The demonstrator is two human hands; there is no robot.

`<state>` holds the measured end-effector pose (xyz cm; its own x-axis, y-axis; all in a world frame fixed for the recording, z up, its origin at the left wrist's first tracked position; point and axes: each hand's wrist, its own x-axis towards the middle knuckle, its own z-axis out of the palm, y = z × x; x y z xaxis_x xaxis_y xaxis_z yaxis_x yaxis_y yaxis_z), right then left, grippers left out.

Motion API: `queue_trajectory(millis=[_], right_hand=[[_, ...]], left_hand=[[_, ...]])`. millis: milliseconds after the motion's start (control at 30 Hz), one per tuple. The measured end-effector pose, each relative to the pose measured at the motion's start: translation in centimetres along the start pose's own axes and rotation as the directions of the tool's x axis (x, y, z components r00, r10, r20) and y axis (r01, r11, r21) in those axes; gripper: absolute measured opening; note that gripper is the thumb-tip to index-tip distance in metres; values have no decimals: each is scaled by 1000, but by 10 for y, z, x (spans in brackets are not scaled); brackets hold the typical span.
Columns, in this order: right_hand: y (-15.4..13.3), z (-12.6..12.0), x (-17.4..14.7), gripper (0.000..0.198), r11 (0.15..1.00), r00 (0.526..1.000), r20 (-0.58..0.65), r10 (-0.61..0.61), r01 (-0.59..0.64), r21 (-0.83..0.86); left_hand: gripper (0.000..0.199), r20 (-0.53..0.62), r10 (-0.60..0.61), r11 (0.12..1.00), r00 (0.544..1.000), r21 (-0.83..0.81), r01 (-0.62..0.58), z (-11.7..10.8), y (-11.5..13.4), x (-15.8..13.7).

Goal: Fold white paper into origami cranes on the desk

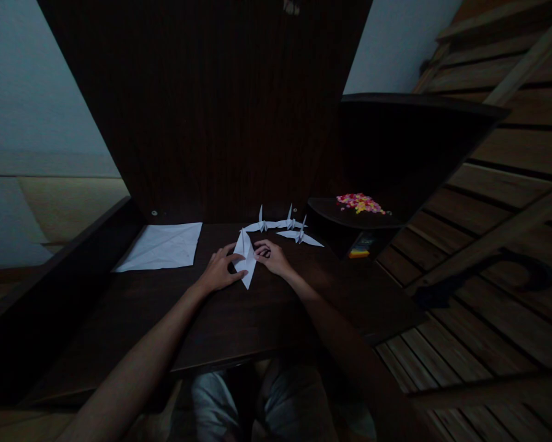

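A folded white origami paper (247, 261), long and diamond-shaped with pointed ends, lies on the dark desk in front of me. From its left side my left hand (219, 270) grips it, thumb and a finger lying over the paper. My right hand (272, 256) is closed at the paper's right edge, its fingers curled and pinching there. Just behind are three finished paper cranes: one crane (263, 226) at the left, another crane (291, 223) beside it, and a third crane (300, 235) nearer on the right.
White paper sheets (165, 247) with crease lines lie at the desk's left. Small pink, red and yellow pieces (361, 202) are heaped on a corner shelf (324, 207) at the right, with a yellow item (359, 253) beneath. A raised side panel (73, 270) borders the desk's left.
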<state>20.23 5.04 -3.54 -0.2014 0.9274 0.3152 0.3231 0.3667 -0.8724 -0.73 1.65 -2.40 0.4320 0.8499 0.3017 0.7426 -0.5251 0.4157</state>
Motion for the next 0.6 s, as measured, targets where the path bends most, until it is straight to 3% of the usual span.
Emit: queue_trajectory(millis=[333,600], right_hand=[[9,3,4,28,999,1000,-7,16,-16,43],[1,1,3,16,999,1000,-6,22,-22,-35]], left_hand=[[41,-7,19,995,1000,-97,-20,0,0,2],[42,6,19,992,1000,-128,-18,-2,2,2]])
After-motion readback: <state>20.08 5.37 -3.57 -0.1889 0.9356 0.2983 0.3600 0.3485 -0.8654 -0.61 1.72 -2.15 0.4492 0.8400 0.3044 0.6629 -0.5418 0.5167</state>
